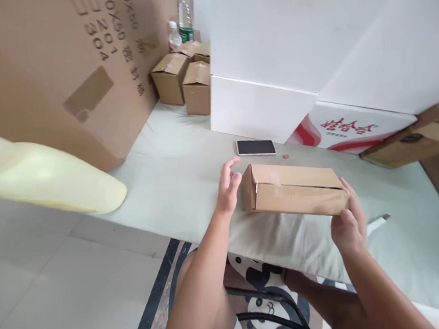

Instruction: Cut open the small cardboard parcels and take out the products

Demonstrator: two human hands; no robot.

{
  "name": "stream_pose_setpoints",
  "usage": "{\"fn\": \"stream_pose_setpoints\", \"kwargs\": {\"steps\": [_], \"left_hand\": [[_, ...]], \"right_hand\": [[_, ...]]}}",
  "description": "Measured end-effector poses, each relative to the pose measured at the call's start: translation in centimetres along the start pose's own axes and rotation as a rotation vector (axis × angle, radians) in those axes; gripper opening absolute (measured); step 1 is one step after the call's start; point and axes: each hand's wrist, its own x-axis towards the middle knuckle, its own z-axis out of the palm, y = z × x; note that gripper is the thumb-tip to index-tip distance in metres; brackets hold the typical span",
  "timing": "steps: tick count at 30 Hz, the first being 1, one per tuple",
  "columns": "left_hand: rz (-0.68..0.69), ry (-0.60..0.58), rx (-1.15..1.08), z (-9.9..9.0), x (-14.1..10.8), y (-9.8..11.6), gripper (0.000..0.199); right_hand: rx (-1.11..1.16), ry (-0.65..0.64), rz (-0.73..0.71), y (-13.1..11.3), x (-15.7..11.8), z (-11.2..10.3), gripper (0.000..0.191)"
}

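Observation:
A long closed cardboard box [298,199] is tilted over the pale green cloth near its front edge. My right hand [348,220] grips the right end of the box, thumb on the near side and fingers behind. Just off the box's left end is my left hand [229,186], its fingers apart and holding nothing. Beyond the box lies a dark-screened phone [256,147], with a small brown round object [286,156] beside it. A white tool with a dark tip [376,224] rests on the cloth, right of my right hand.
White cartons [264,102] stand behind the phone. Small brown boxes [197,92] and plastic bottles [185,15] are at the back left, near a large cardboard sheet [63,70]. A pale yellow roll [53,177] juts in from the left. An opened carton [411,144] sits at right.

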Motion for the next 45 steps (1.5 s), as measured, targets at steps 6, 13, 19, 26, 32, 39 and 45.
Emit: {"fn": "stream_pose_setpoints", "kwargs": {"steps": [6, 13, 19, 26, 32, 39, 45], "left_hand": [[0.103, -0.383, -0.145, 5.3, -0.2, -1.6, 0.068], [0.097, -0.322, -0.132, 7.1, 0.3, -2.5, 0.071], [0.045, -0.295, -0.184, 7.5, -0.1, -1.1, 0.064], [0.031, -0.403, -0.126, 8.7, -2.5, 0.0, 0.062], [0.059, -0.464, -0.047, 9.5, -4.1, 0.3, 0.063], [0.053, -0.461, -0.064, 9.7, -4.2, -0.3, 0.066], [0.084, -0.461, -0.092, 9.9, -4.4, -0.5, 0.061]], "right_hand": [[-0.192, 0.206, 0.294, 2.4, -1.2, -5.4, 0.054], [-0.833, -0.295, 0.887, 6.4, 0.0, -12.3, 0.056], [-0.535, -0.093, 0.891, 6.6, 0.5, -12.4, 0.037], [0.586, 0.348, 0.433, 0.1, 2.7, -12.9, 0.035], [0.581, 0.186, -0.05, -5.0, 1.9, -11.6, 0.019], [0.424, -0.132, -0.036, -7.5, -0.4, -10.1, 0.018], [0.126, -0.16, -0.09, -7.6, -1.1, -9.0, 0.014]]}}
